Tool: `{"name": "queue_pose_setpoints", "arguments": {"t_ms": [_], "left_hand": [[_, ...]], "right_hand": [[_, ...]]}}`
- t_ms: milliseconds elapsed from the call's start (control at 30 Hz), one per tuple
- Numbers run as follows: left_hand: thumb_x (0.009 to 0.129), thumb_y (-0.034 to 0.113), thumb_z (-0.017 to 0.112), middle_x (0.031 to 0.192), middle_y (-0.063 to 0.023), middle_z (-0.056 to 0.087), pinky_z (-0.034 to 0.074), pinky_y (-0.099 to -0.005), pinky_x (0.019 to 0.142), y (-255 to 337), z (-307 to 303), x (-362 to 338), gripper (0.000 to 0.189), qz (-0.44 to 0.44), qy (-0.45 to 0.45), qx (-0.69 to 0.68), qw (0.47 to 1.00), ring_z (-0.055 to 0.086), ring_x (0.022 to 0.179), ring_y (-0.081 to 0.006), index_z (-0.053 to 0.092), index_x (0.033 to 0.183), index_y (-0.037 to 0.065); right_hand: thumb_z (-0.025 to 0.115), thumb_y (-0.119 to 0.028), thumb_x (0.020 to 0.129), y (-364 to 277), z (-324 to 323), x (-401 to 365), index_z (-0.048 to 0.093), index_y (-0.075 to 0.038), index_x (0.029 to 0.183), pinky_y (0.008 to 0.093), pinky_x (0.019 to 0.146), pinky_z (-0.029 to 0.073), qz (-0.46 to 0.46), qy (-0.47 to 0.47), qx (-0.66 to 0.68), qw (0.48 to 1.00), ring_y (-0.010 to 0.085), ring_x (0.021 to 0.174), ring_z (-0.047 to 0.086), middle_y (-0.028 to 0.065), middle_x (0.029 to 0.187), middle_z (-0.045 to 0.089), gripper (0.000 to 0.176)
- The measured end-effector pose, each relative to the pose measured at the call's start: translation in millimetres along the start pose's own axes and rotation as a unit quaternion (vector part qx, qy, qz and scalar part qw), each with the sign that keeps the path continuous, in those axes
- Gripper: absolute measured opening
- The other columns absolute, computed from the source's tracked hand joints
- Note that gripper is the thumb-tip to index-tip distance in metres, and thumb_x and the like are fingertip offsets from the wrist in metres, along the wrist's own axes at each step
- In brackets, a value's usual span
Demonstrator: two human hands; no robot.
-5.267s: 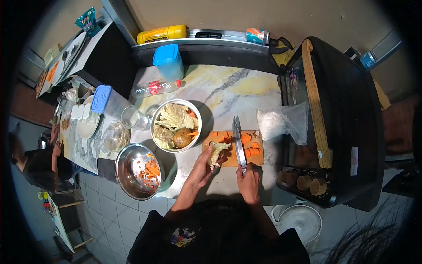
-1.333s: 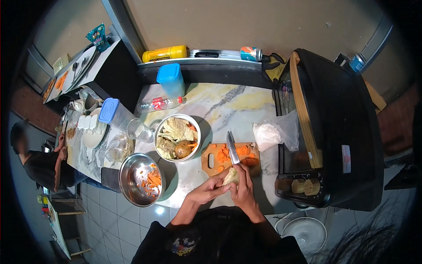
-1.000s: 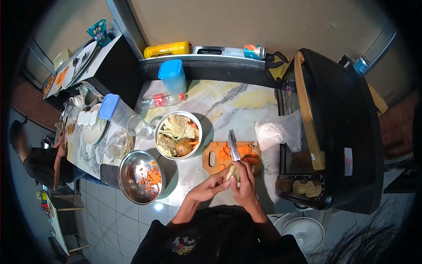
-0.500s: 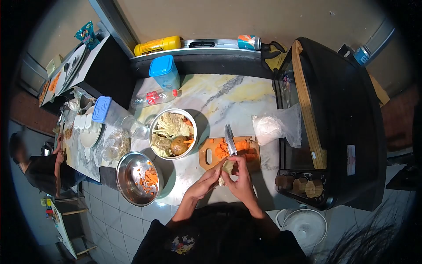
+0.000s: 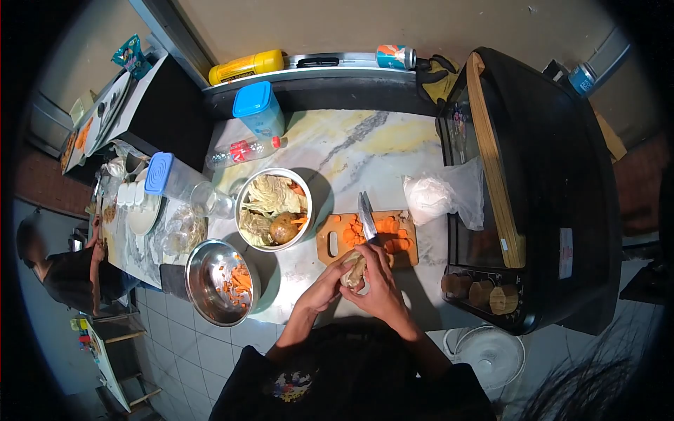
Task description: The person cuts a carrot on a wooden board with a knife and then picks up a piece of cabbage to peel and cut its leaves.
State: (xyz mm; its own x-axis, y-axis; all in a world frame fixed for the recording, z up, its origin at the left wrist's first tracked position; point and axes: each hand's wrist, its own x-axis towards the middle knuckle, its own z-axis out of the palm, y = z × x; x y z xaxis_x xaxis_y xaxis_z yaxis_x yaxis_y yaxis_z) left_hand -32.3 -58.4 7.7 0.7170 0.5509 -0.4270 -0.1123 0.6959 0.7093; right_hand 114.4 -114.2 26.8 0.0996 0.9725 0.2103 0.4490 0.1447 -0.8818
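Both hands meet over the near edge of the orange-brown cutting board. Between their fingers is a knobbly, light-brown piece that looks like ginger root. My left hand grips it from the left, and my right hand closes on it from above and the right. A knife rests on the board, blade pointing away from me, its handle end hidden by my right hand. Sliced carrot lies around the blade.
Left of the board stand a white bowl of cabbage and a potato, and a steel bowl with carrot scraps. A bag of white powder and a black oven are right. A person works at far left.
The ginger root has turned in my fingers, showing a browner side. My right hand has shifted slightly upward around it. The knife stays in place on the board; the whole view has tilted slightly.
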Motion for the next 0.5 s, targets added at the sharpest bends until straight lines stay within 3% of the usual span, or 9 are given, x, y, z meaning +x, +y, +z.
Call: {"name": "queue_pose_setpoints", "arguments": {"t_ms": [67,133,267,467,500], "left_hand": [[0.098,0.032,0.043,0.109,-0.0053,0.057,0.046,-0.0209,0.078,-2.5,-3.0,0.3,0.05,-0.014,-0.01,-0.005,1.0,0.056,0.091,-0.0108,0.038,0.137,0.003],[0.096,0.037,0.043,0.108,-0.0046,0.06,0.049,-0.0256,0.08,-2.3,2.5,0.7,0.047,0.0,0.022,-0.014,1.0,0.058,0.095,-0.0121,0.046,0.129,0.003],[0.096,0.037,0.043,0.108,-0.004,0.06,0.048,-0.0262,0.079,-4.8,4.0,0.7,0.045,0.0,0.047,-0.047,0.998,0.058,0.095,-0.0118,0.047,0.127,0.004],[0.097,0.039,0.043,0.105,-0.0034,0.059,0.046,-0.0261,0.081,-3.4,1.3,2.3,0.044,0.024,-0.01,-0.037,0.999,0.056,0.094,-0.0115,0.052,0.12,0.003],[0.098,0.034,0.043,0.104,-0.003,0.059,0.045,-0.0241,0.078,7.9,10.8,-0.8,0.041,0.043,-0.004,0.016,0.999,0.055,0.09,-0.0102,0.051,0.122,0.002]], "right_hand": [[0.08,-0.012,0.068,-0.1,0.3,-0.3,0.04,0.0,0.131,0.0424,0.087,0.047,-0.026,0.002,-0.03,0.999,0.0376,0.107,0.052,0.0212,0.121,0.046,0.075],[0.079,-0.011,0.068,-2.2,2.4,-1.6,0.039,-0.001,0.132,0.0417,0.088,0.046,0.015,0.002,0.03,0.999,0.0369,0.108,0.052,0.0212,0.121,0.046,0.076],[0.079,-0.009,0.068,-1.9,3.4,-0.6,0.039,-0.001,0.132,0.0408,0.089,0.045,0.005,0.015,0.02,1.0,0.0362,0.109,0.052,0.0212,0.121,0.046,0.076],[0.08,-0.007,0.066,-3.8,1.0,0.0,0.039,-0.001,0.132,0.04,0.088,0.046,0.012,0.013,0.022,1.0,0.0351,0.109,0.052,0.0205,0.121,0.047,0.077],[0.079,-0.006,0.065,-1.5,2.2,-1.4,0.039,-0.002,0.132,0.0402,0.088,0.046,0.027,0.01,0.041,0.999,0.0351,0.109,0.052,0.0201,0.121,0.047,0.078]]}}
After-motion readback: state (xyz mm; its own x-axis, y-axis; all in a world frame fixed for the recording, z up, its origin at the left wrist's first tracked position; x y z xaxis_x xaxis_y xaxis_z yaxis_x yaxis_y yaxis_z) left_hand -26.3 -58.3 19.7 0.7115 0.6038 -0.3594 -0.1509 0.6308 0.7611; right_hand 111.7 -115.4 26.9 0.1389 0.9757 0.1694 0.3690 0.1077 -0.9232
